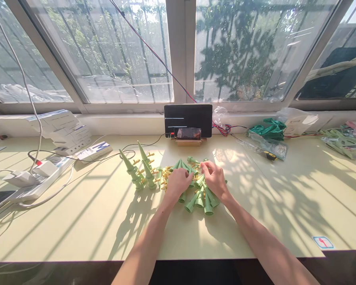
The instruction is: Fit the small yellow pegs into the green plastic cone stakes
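Note:
My left hand [179, 182] is closed, its fingers curled at a group of pointed green plastic cones [180, 163]; a green part shows at its fingertips, but the grip is mostly hidden. Thumb and fingers of my right hand [215, 177] are pinched together just above the pile, on something too small to name. Below and between both hands lie several hollow green tubes [199, 200] with their wide ends toward me. Small yellow pegs [166, 174] are heaped left of my left hand. Farther left, green spires [133, 172] with yellow pegs sticking out stand upright.
A dark tablet [188, 114] and a phone [188, 133] on a small stand are at the back. White boxes [62, 126] and a power strip [44, 180] with cables lie left. Plastic bags [268, 128] and a yellow-black tool [269, 155] lie at right back.

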Tool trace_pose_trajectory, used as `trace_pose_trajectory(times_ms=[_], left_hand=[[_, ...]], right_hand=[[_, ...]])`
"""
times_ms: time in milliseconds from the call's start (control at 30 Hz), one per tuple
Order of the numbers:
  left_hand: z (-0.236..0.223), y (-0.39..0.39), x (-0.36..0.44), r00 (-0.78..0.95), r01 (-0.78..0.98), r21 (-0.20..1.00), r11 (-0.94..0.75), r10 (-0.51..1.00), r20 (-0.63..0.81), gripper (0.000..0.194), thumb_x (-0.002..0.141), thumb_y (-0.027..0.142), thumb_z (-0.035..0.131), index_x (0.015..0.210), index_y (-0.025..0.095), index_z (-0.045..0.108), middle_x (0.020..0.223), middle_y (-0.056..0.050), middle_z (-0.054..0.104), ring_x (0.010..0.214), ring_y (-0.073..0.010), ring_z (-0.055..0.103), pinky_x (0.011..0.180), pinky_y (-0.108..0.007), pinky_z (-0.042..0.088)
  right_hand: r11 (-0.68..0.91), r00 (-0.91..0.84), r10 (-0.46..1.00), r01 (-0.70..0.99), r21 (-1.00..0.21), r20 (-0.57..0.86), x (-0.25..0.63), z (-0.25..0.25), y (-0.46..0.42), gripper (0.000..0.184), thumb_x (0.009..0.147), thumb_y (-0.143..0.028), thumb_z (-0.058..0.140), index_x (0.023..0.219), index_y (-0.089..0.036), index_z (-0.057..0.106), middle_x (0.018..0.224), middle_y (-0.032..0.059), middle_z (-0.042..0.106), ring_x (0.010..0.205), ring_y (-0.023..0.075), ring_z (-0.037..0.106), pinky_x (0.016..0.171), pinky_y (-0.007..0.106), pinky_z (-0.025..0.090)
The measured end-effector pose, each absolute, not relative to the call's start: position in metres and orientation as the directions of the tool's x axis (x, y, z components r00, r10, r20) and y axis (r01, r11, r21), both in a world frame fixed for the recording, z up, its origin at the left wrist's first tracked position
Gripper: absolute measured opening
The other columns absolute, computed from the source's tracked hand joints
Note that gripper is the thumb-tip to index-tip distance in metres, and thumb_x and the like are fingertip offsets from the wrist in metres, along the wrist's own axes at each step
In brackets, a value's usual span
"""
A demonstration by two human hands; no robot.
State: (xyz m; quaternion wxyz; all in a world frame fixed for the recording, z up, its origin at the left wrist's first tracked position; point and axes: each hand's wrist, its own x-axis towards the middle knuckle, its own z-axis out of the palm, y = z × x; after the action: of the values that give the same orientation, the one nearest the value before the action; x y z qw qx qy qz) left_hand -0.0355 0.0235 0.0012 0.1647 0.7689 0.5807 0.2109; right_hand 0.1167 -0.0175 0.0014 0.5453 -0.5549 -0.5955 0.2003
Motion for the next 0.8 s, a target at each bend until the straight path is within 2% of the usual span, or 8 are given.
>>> trace_pose_trajectory(times_ms=[133,333,500,667,800], left_hand=[[-0.002,0.024,-0.036,0.234,0.817,0.505,-0.279,0.960,0.151,0.044,0.087,0.037,0.055,0.046,0.021,0.047,0.054,-0.007,0.060,0.053,-0.0193,0.054,0.051,-0.029,0.028],[0.001,0.026,-0.036,0.198,0.732,0.623,-0.276,0.961,0.193,0.037,0.086,0.037,0.057,0.054,0.021,0.053,0.060,-0.006,0.065,0.060,-0.0196,0.058,0.057,-0.029,0.036],[0.009,0.023,-0.036,0.125,0.660,0.698,-0.277,0.957,0.261,0.030,0.090,0.039,0.055,0.066,0.021,0.058,0.067,-0.005,0.068,0.064,-0.0195,0.061,0.063,-0.029,0.039],[0.011,0.023,-0.037,0.036,0.580,0.762,-0.287,0.944,0.327,0.026,0.097,0.042,0.047,0.081,0.022,0.055,0.082,-0.006,0.071,0.071,-0.0211,0.064,0.066,-0.030,0.040],[0.009,0.024,-0.037,0.010,0.509,0.822,-0.254,0.957,0.289,0.024,0.099,0.043,0.042,0.088,0.024,0.050,0.074,-0.003,0.069,0.062,-0.0202,0.063,0.062,-0.029,0.039]], right_hand=[[0.302,0.207,0.881,0.445,-0.843,0.425,0.117,0.002,-0.018,0.042,0.098,-0.055,0.045,0.077,-0.021,0.058,0.064,0.0019,0.061,0.053,0.0155,0.055,0.053,0.026,0.041],[0.297,0.210,0.883,0.442,-0.846,0.420,0.116,0.003,-0.018,0.042,0.097,-0.055,0.046,0.078,-0.021,0.059,0.064,0.0018,0.061,0.052,0.0145,0.053,0.052,0.026,0.041],[0.297,0.235,0.875,0.429,-0.853,0.424,0.116,0.002,-0.018,0.038,0.097,-0.052,0.048,0.081,-0.020,0.061,0.066,0.0023,0.063,0.052,0.0149,0.056,0.052,0.026,0.042],[0.301,0.268,0.857,0.435,-0.849,0.441,0.117,0.000,-0.017,0.034,0.096,-0.050,0.049,0.086,-0.020,0.063,0.072,0.0043,0.068,0.054,0.0158,0.060,0.053,0.027,0.045],[0.296,0.270,0.858,0.433,-0.851,0.436,0.117,-0.001,-0.017,0.034,0.095,-0.051,0.051,0.087,-0.020,0.063,0.078,0.0064,0.071,0.058,0.0175,0.064,0.056,0.028,0.048]])
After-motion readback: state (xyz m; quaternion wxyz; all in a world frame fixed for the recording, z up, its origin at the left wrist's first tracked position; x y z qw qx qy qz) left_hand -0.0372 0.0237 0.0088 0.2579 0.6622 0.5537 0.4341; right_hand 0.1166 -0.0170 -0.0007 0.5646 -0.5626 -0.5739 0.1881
